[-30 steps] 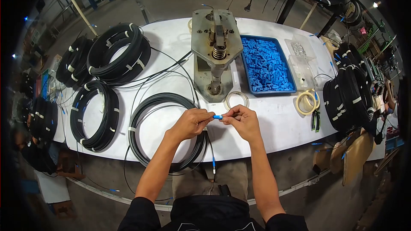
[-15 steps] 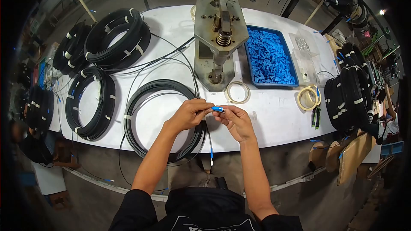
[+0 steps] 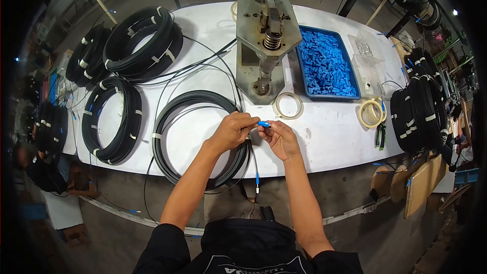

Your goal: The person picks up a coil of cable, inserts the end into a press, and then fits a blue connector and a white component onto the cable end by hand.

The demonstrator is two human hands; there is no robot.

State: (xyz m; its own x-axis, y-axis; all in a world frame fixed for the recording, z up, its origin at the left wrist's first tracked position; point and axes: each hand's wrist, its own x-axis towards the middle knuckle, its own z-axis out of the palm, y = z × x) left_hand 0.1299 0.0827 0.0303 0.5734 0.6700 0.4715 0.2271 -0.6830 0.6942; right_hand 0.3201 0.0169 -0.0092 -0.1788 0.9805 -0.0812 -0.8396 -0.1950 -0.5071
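Near the table's front edge, my left hand is closed in a pinch at the left end of a small blue connector. The fingertips of my right hand pinch the same connector from the right. Beneath and left of my left hand lies a coil of black cable with white tape bands. One cable end with a blue and white connector hangs over the table edge below my hands. A roll of cream tape lies just beyond my right hand.
A metal hand press stands at the table's middle. To its right are a blue tray of blue pieces, clear plastic boxes, more tape rolls and green-handled cutters. Taped cable coils lie left, others at right.
The whole view has shifted slightly, moving the table items a little right and up. Both hands still pinch the blue connector, which looks slightly turned, with less white showing.
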